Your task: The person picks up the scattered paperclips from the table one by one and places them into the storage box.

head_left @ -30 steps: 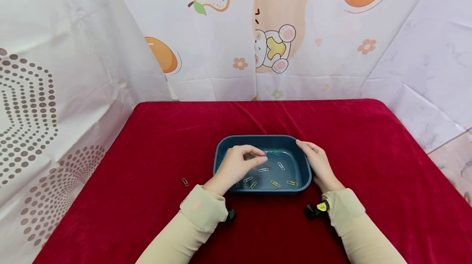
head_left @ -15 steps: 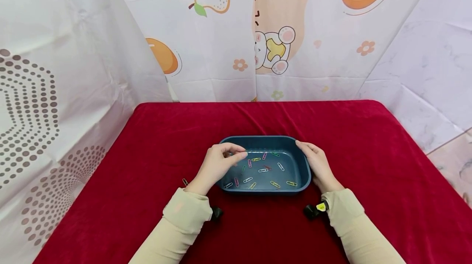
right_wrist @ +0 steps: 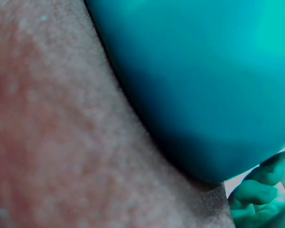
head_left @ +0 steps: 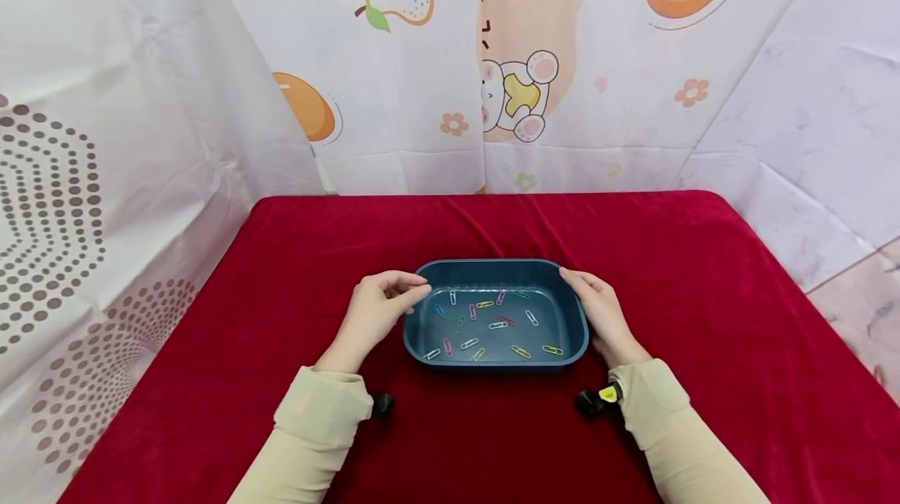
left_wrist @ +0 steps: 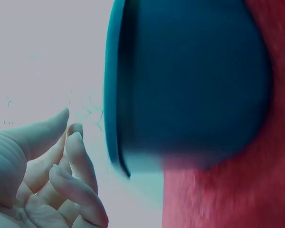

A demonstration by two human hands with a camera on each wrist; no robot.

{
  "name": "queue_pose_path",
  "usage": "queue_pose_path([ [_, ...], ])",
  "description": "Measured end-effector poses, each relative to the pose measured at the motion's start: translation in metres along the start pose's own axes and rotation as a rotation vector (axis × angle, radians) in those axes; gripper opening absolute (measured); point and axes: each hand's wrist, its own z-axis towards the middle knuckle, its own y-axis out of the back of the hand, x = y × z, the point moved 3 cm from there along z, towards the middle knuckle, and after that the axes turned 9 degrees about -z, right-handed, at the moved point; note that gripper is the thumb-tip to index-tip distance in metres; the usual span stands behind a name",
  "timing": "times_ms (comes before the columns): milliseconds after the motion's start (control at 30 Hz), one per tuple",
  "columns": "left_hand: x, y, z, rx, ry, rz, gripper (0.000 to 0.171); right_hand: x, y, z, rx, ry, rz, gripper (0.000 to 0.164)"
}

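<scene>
A dark blue rectangular tray (head_left: 495, 367) with rounded corners stands on the table. Inside lie scattered paper clips in several colours, among them a yellow paper clip (head_left: 552, 350), a pink paper clip (head_left: 447, 347) and a white paper clip (head_left: 531, 318). My left hand (head_left: 371, 318) hovers just outside the tray's left end, thumb and index tips close together; the left wrist view shows nothing between the fingertips (left_wrist: 74, 135). At the other end, my right hand (head_left: 605, 316) grips the rim, with curled fingers (right_wrist: 256, 192) by the outer wall in the right wrist view.
A red velvet cloth (head_left: 316, 246) covers the table. Behind it hangs a white printed curtain (head_left: 394, 98), with another dotted curtain (head_left: 141, 215) at the left. Black wrist cameras (head_left: 591, 402) sit under both sleeves.
My left hand has moved left out of the tray to beyond its left rim, uncovering more clips. Its wrist now hides the loose paper clip seen earlier on the cloth. My right hand stays put.
</scene>
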Motion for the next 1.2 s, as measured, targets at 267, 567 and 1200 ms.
queue_pose_path([
  [267, 0.015, 0.024, -0.003, -0.043, 0.036, 0.079, 0.024, 0.002, -0.001, -0.002, -0.005, 0.018, -0.022, 0.044],
  [567, 0.029, 0.047, -0.011, -0.075, 0.074, 0.161, 0.026, 0.002, -0.002, -0.004, -0.012, 0.033, -0.029, 0.038],
  [1200, 0.056, 0.069, -0.020, -0.065, 0.194, 0.266, 0.028, 0.001, -0.001, -0.002, -0.001, 0.023, -0.038, 0.041],
])
